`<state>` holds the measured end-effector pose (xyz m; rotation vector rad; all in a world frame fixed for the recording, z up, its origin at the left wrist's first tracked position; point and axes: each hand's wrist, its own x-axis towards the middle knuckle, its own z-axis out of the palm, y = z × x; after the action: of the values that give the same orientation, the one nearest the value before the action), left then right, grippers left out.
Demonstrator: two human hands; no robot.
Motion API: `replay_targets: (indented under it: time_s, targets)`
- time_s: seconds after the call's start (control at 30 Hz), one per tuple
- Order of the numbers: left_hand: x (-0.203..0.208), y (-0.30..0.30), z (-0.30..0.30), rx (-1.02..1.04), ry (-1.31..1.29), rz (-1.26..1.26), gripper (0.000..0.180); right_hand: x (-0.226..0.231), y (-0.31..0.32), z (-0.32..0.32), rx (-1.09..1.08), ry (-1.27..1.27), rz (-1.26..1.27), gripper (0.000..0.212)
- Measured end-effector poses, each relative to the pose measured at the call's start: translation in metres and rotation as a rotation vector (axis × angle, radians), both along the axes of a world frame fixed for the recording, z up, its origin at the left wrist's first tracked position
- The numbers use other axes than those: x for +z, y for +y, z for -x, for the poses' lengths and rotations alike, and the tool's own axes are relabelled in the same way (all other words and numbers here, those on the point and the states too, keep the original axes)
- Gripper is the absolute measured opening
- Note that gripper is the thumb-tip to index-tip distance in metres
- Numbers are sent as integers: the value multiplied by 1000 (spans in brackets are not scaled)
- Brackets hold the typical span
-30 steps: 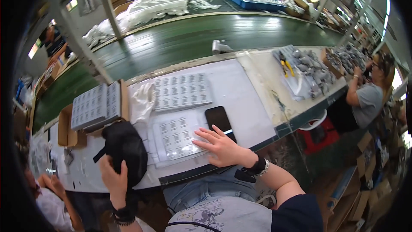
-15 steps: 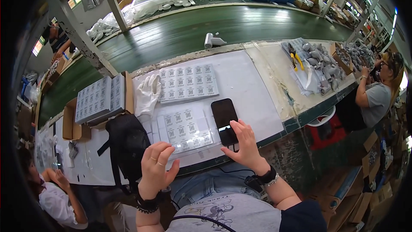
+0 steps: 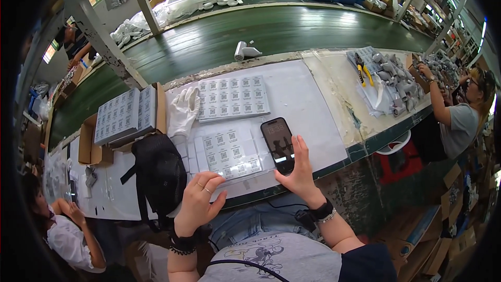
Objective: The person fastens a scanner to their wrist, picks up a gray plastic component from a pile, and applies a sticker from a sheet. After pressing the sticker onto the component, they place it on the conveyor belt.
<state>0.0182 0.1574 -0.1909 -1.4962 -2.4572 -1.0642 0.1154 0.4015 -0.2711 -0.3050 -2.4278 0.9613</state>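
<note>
My right hand (image 3: 298,173) is at the lower right corner of a black smartphone (image 3: 278,143) lying on the table, its screen lit. Its fingers stretch along the phone's right edge, with the thumb by the lower end; whether they touch cannot be told. My left hand (image 3: 199,201) hovers at the table's front edge, fingers loosely bent, thumb apart, nothing in it. Just beyond it lies a sheet of square-code labels (image 3: 229,154) in clear film. Behind that are a thicker stack of label sheets (image 3: 233,97) and a white glove (image 3: 183,112).
To the left stand a black mesh bag (image 3: 159,169) and a cardboard box (image 3: 96,150) of label stacks. A green conveyor belt (image 3: 308,28) carries a pale plastic fitting (image 3: 245,51). Pliers (image 3: 364,69) and grey parts (image 3: 399,83) lie right, near a co-worker (image 3: 462,120).
The phone's screen has lit up. My right hand has shifted slightly around the phone's corner. On the belt, the fitting has moved left. The co-worker at right has raised an arm toward a box.
</note>
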Motion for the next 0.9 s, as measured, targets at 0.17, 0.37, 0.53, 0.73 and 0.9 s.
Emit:
replay_targets:
  time_s: [0.17,0.37,0.53,0.73,0.9]
  targets:
    - [-3,6,0,-11,-28,29,25,13,12,3,-10,-27,48,95]
    - [-11,-5,-1,-3,-67,18,23,24,24,3,61,-188,146,97]
    - [-17,-19,-6,35,-66,54,21,19,33,-8,55,-139,131,98]
    - [-40,-37,-12,14,-113,84,23,75,40,-17,144,11,235,100]
    - [-48,-44,-15,19,-205,61,22,150,61,2,203,253,-30,99]
